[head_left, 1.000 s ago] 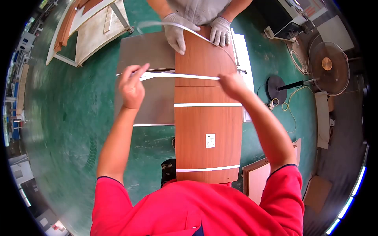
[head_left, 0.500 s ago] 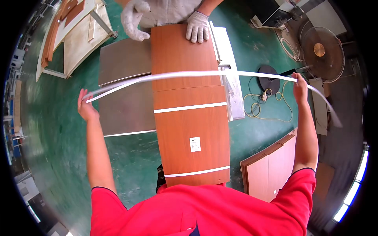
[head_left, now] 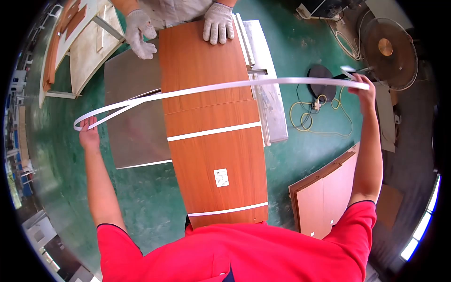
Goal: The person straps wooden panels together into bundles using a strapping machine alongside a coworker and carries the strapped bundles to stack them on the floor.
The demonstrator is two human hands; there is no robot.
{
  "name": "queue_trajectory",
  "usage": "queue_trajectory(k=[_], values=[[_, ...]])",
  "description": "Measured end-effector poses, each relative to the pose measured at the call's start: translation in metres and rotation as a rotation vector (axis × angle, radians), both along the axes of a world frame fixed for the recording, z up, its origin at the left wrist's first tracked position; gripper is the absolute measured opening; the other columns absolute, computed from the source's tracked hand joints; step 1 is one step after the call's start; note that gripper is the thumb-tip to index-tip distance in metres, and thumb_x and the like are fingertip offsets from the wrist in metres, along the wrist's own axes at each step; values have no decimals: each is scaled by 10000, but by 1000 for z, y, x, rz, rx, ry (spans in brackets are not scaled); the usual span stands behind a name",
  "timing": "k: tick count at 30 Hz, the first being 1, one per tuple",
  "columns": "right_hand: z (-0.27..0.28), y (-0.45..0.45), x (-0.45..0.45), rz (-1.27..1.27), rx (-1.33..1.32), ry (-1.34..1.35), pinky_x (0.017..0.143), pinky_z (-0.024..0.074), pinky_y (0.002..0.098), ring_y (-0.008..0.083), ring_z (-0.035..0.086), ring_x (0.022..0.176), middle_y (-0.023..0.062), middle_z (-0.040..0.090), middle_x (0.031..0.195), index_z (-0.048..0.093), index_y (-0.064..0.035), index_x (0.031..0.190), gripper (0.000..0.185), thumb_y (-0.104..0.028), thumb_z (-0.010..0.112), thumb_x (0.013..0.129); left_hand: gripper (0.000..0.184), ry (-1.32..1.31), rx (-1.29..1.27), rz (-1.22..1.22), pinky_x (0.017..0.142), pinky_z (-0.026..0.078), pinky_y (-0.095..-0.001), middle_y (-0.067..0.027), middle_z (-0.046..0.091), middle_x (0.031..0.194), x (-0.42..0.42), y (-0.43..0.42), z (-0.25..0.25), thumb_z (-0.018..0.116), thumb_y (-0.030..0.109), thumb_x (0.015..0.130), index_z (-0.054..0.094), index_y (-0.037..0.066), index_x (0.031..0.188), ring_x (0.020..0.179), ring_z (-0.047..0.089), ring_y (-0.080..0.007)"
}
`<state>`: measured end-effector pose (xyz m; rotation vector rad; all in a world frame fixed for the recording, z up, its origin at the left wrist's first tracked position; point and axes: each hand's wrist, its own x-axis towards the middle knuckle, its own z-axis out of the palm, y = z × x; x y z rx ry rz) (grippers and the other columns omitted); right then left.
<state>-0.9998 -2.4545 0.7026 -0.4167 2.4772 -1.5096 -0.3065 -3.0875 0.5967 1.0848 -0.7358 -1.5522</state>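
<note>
A long white strap point(head_left: 202, 89) stretches across in front of me, above wood-coloured panels point(head_left: 235, 155). At the far left it bends into a narrow loop by my left hand point(head_left: 88, 134), whose fingers are curled at it. My right hand point(head_left: 365, 94) grips the strap at the right, with a short blurred end sticking up beside it. Two white bands lie across the panels, an upper band point(head_left: 213, 131) and a lower band point(head_left: 229, 209), with a white label point(head_left: 221, 177) between them.
Across the panels stands a person; one gloved hand point(head_left: 219, 23) rests on the far end, the other glove point(head_left: 140, 35) hovers at the left. A metal-topped table point(head_left: 136, 136) supports the panels. A fan point(head_left: 389, 51), cables point(head_left: 307, 120) and more stacked panels point(head_left: 324, 197) are at right.
My left hand has moved left and slightly down, and the strap's loop there has opened wider. My right hand has shifted a little right. The view has swung slightly, moving the panels left.
</note>
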Motion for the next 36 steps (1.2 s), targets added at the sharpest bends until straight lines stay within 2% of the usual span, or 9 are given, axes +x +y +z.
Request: queue_trajectory(k=[3,5,7,9,13,18,25,36], values=[[5,-61,21,105,49,-159,548,552,286,161,639,586,86,644,730,644,22,947,222,-193,595,917,356,-43,-1,-58,1084,405,-461,-185,469,1290,5,-3,6,386,-50,926,443,-41,1277,1208,491,-335],[4,-83,28,137,97,-191,539,540,283,160,626,560,70,627,700,642,3,930,224,-216,592,927,359,-50,25,-26,1084,407,-469,-187,477,1287,9,-9,4,373,-46,926,442,-37,1279,1217,486,-344],[6,-104,36,155,144,-272,541,551,292,160,620,570,78,624,708,637,25,941,202,-168,579,927,359,-56,26,-13,1085,407,-473,-190,481,1283,15,-12,1,370,-45,926,446,-37,1277,1220,484,-346],[1,-111,36,151,126,-235,520,537,292,160,604,551,72,617,699,646,16,938,192,-166,587,926,354,-60,34,-26,1084,408,-478,-188,501,1262,17,-13,1,369,-44,925,451,-34,1270,1217,486,-348],[31,-113,39,149,121,-134,493,509,288,152,584,530,61,610,697,661,5,908,196,-181,600,919,343,-98,41,-11,1075,415,-485,-189,505,1258,18,-7,1,365,-46,925,458,-35,1255,1205,497,-344],[37,-116,40,156,93,-144,500,505,280,144,578,528,59,607,696,663,8,918,197,-180,606,915,328,-113,51,10,1071,418,-487,-198,484,1276,20,-10,-9,349,-40,934,459,-44,1243,1204,495,-337],[72,-100,44,189,156,-13,470,496,279,141,561,498,61,598,663,668,19,902,209,-182,613,905,336,-132,47,-13,1070,421,-482,-199,494,1269,28,-6,-14,327,-37,936,454,-48,1246,1195,504,-334],[9,-95,36,108,231,-124,460,493,273,127,560,511,52,587,670,647,22,902,188,-157,588,912,346,-194,37,-9,1069,424,-470,-191,502,1278,24,-4,-9,322,-27,948,451,-51,1267,1195,515,-329]])
